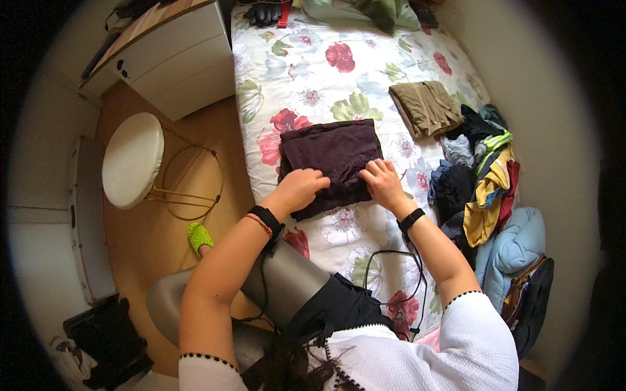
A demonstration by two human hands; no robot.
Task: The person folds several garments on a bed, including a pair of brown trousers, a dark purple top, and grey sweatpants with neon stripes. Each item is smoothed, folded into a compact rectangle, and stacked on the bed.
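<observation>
A dark maroon garment (332,141), laid in a rough rectangle, rests on the floral bedsheet (313,63) in front of me. My left hand (304,188) is at its near left part, fingers curled and pinching the fabric. On the near right side, my right hand (384,182) likewise grips the cloth between bent fingers. A bunched, creased ridge of fabric runs between the two hands. The fingertips are partly hidden in the folds. Farther right lies a folded olive-brown garment (425,107), apart from the maroon one.
A heap of mixed clothes (481,181) lies along the wall, with a rolled light-blue quilt (521,239) nearer me. Black cables (386,252) trail from my wristbands. Left of the bed are a round stool (134,161) and a white drawer cabinet (181,63). A pillow (327,14) lies at the far end.
</observation>
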